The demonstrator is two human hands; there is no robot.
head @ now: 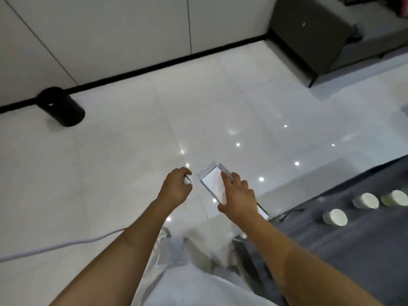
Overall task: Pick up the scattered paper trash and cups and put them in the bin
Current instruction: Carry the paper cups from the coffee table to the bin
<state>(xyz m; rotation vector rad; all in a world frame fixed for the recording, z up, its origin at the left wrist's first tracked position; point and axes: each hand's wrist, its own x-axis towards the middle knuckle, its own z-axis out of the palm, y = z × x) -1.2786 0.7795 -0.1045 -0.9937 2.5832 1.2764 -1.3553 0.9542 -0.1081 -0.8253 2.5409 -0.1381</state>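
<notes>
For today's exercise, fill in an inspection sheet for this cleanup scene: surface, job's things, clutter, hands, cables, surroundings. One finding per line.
Surface: glossy white tiled floor with light reflections.
Job's things: crumpled paper in the left hand; flat white paper sheet under the right hand; three white cups on the grey rug; black bin by the wall.
Clutter: nothing seen beyond these.
Hands: left grips the crumpled paper; right reaches with straight fingers onto the sheet.
Cables: white cable across the floor, lower left.
Surroundings: white wall panels, dark cabinet.
</notes>
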